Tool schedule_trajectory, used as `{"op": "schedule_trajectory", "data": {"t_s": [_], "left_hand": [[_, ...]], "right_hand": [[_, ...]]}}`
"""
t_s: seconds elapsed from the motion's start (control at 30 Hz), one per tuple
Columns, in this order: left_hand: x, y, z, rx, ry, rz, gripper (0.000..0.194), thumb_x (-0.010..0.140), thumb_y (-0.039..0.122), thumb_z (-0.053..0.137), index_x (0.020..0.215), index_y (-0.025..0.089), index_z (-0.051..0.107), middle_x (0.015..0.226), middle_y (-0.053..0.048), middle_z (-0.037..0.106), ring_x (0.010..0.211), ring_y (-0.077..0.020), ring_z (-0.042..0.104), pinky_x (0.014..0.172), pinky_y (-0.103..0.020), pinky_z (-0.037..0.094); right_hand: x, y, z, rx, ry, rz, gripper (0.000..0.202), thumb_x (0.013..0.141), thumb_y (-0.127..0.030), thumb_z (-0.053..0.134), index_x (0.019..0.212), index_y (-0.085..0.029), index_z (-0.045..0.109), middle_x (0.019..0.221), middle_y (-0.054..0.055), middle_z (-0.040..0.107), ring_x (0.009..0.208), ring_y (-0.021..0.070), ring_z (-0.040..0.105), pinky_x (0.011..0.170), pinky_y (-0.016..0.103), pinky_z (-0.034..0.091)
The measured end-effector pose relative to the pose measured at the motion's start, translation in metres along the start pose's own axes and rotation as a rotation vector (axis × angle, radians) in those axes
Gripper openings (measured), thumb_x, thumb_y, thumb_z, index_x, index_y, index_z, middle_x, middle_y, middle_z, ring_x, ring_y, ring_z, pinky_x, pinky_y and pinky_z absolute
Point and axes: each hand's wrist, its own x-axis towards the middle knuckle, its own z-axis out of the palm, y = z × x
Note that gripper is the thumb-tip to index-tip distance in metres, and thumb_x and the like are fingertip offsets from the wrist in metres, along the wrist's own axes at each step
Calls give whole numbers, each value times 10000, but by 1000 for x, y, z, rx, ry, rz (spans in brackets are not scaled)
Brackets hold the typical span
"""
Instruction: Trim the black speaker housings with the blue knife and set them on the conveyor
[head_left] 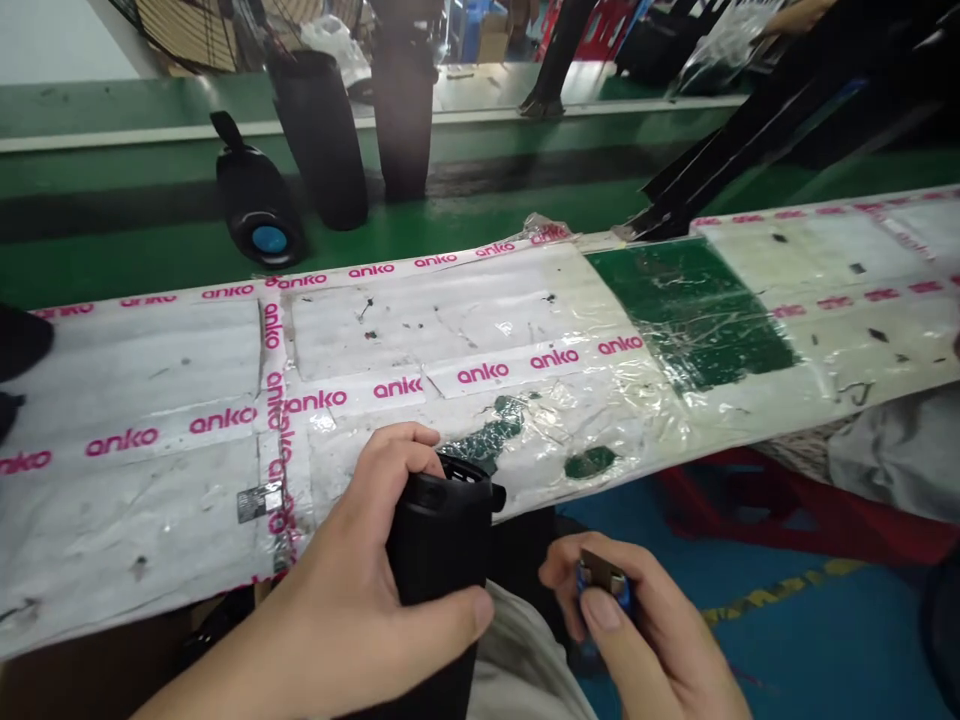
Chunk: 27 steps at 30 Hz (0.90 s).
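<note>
My left hand (pixel 360 590) is wrapped round a black cylindrical portable speaker (pixel 439 545), held upright at the table's front edge. Its upper end, with a slotted opening and a small side tab, faces me. To the right of it, apart from the speaker, my right hand (pixel 637 630) pinches a small blue tool with a flat brownish metal piece (pixel 602 572) at its top. Thumb and fingers cover most of that tool, so its exact kind cannot be made out.
A worktable (pixel 450 310) covered in white foam and pink-lettered tape lies before me. Behind it, a green conveyor (pixel 480 180) carries a black speaker with a blue end (pixel 259 205) and tall black cylinders (pixel 319 140). A black post (pixel 720 140) rises at right; a red stool (pixel 795 515) stands below.
</note>
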Motion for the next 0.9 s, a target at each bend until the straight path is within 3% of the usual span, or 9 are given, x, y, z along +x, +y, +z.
{"op": "schedule_trajectory", "data": {"t_s": [0.1, 0.17, 0.23, 0.37, 0.67, 0.9], "left_hand": [[-2, -8, 0, 39, 1, -27, 571, 781, 153, 824, 1210, 367, 513, 1517, -31, 435, 1501, -338, 463, 1185, -531, 481], [-2, -11, 2, 48, -17, -27, 599, 776, 132, 818, 1228, 379, 511, 1543, -29, 407, 1530, -338, 436, 1192, -531, 474], [-2, -11, 3, 58, -32, -19, 620, 763, 110, 816, 1235, 382, 520, 1548, -31, 408, 1537, -340, 430, 1187, -524, 483], [-1, -8, 2, 54, -54, -15, 611, 744, 100, 822, 1212, 364, 533, 1522, -49, 448, 1546, -355, 419, 1181, -527, 504], [2, -4, 1, 37, -82, -79, 658, 713, 79, 843, 1199, 383, 522, 1553, -21, 412, 1543, -349, 466, 1119, -482, 576], [5, -1, 1, 103, -103, -28, 690, 694, 52, 827, 1202, 385, 501, 1538, -16, 437, 1530, -340, 491, 1164, -491, 548]], "right_hand": [[25, 0, -15, -391, -57, -380, 288, 1086, -162, 505, 1358, -204, 587, 1110, 114, 790, 954, 265, 788, 777, 329, 646], [42, -2, -20, -513, -88, -581, 305, 1052, -61, 466, 1325, -128, 586, 1066, 133, 792, 898, 264, 777, 741, 361, 632], [55, -5, -21, -571, -119, -676, 325, 1018, -11, 444, 1294, -96, 594, 1029, 127, 794, 842, 269, 758, 713, 398, 610], [69, -10, -20, -575, -167, -743, 364, 997, 7, 410, 1296, -84, 596, 1044, 112, 794, 895, 277, 744, 774, 429, 569], [74, -8, -13, -580, -190, -737, 364, 1026, -13, 360, 1285, -107, 598, 1072, 83, 773, 888, 278, 680, 807, 448, 483], [74, -13, -14, -680, -170, -770, 343, 997, -14, 389, 1256, -101, 596, 1007, 94, 779, 836, 279, 711, 766, 446, 505]]}}
